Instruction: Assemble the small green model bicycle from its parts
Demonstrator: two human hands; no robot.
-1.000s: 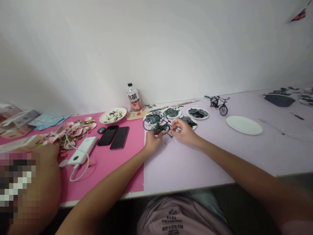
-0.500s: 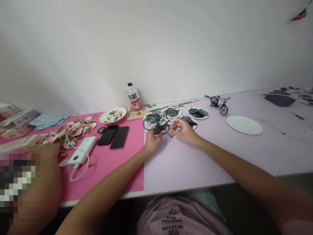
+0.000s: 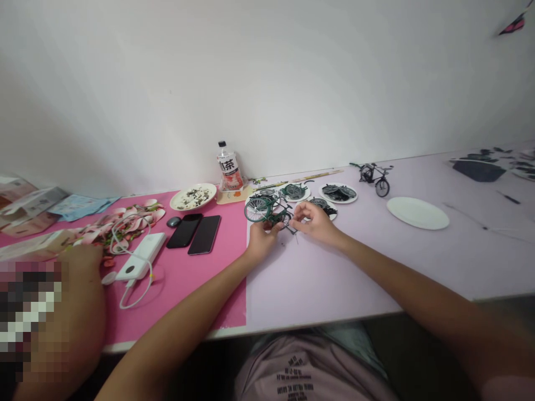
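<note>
A small green model bicycle (image 3: 258, 208) is tilted above the table, its large spoked wheel to the left. My left hand (image 3: 263, 238) is closed around its lower frame, with thumb and fingers pinching it. My right hand (image 3: 311, 221) is at the bicycle's right end, thumb and fingertips pressed together on a part too small to make out. Just behind the hands stand white plates of dark and green parts, among them a plate of black parts (image 3: 339, 193) and a plate of green wheels (image 3: 294, 192).
A finished-looking dark bicycle (image 3: 375, 177) stands behind a white oval plate (image 3: 418, 213). To the left are two phones (image 3: 204, 235), a white power bank (image 3: 141, 256), a bottle (image 3: 229, 169) and pink petals (image 3: 129, 225). Another person's arm (image 3: 79, 312) rests at the left edge.
My right fingertips have shifted very slightly at the bicycle's right end. My left hand keeps its hold, and the rest looks the same.
</note>
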